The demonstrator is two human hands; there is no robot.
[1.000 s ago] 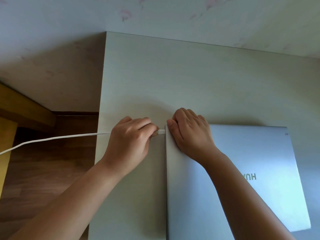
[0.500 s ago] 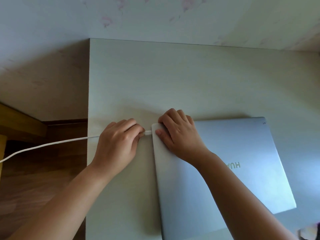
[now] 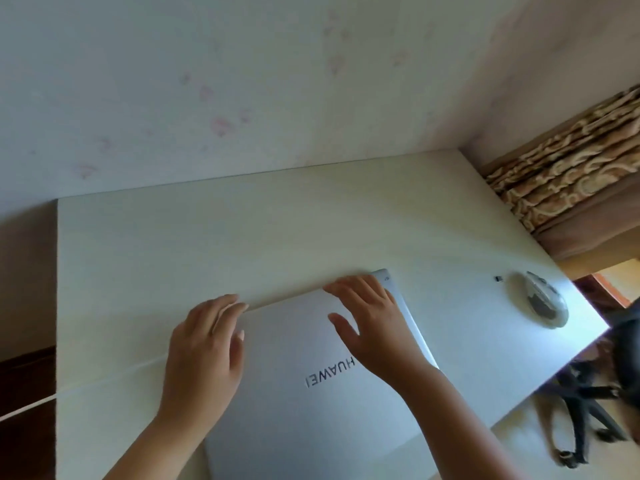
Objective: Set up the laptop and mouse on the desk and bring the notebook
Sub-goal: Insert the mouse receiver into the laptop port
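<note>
A closed silver laptop [image 3: 311,403] lies on the pale desk [image 3: 207,244], its lid logo facing away from me. My left hand [image 3: 204,351] rests at the lid's far left corner with fingers spread. My right hand [image 3: 370,323] lies flat on the lid near the far right corner, fingers apart. A white cable [image 3: 104,379] runs across the desk from the left edge toward the laptop's left side; my left hand hides its end. A grey mouse [image 3: 545,299] sits on the desk to the right, with a small dark dongle [image 3: 498,278] beside it. No notebook is visible.
The desk's back edge meets a pale wall [image 3: 277,81]. A patterned curtain [image 3: 571,168] hangs at the right. The dark legs of a chair base [image 3: 585,410] stand on the floor beyond the desk's right edge. Wooden floor shows at the left.
My left hand has let go of the cable plug and both hands have shifted onto the lid's far edge. The view has swung right, bringing the mouse and curtain into sight.
</note>
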